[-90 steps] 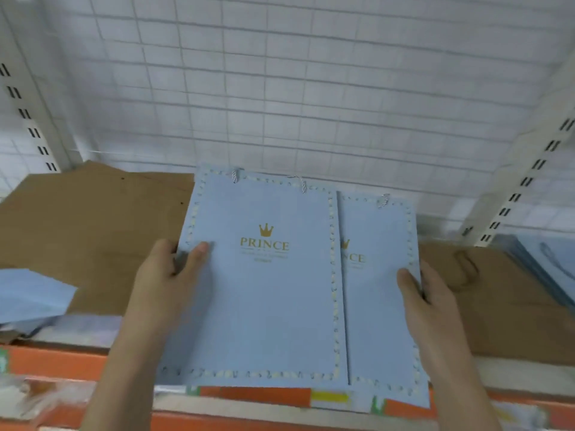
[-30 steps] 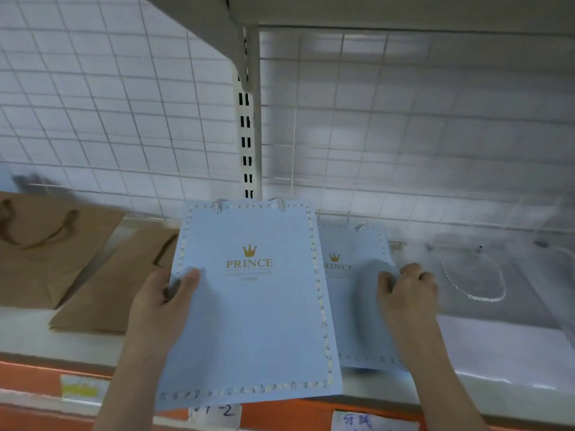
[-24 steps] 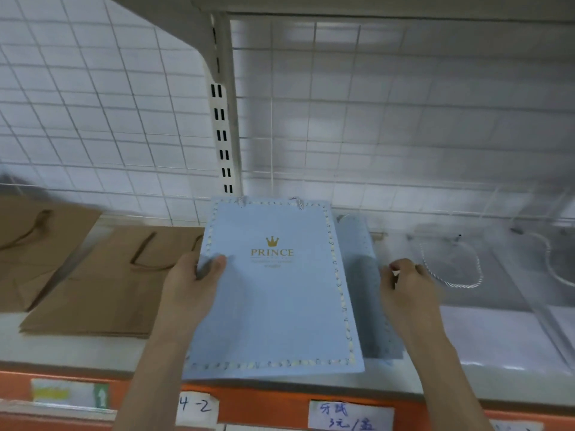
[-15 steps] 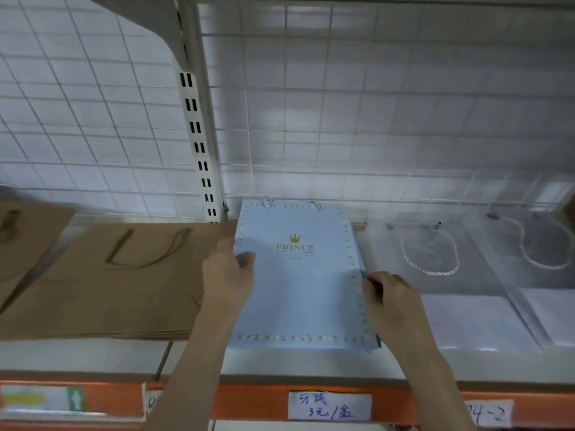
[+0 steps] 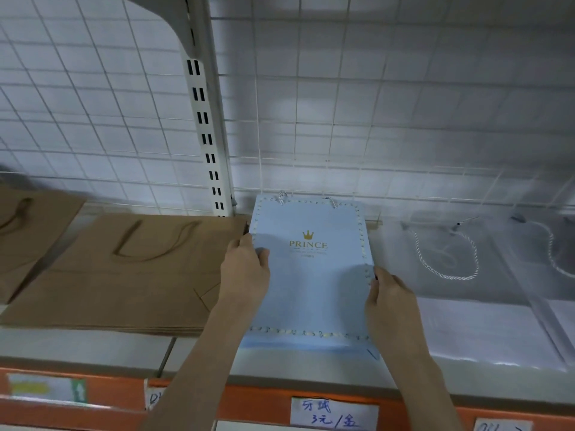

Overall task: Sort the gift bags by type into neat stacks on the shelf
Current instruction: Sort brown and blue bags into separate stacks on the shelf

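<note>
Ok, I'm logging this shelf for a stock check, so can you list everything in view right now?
blue PRINCE gift bags: small stack, exact count unclear, light blue with gold crown, flat on the shelf centre.
brown paper bags: two stacks, brown, left of the blue ones.
clear bags: at least two piles, transparent with white cord handles, on the right.
shelf: one, pale grey with orange front rail.
price labels: several, white, handwritten, on the rail.
wire grid back: one, white, behind.
slotted upright: one, white.
left hand: gripping the blue stack's left edge.
right hand: gripping its right edge.
</note>
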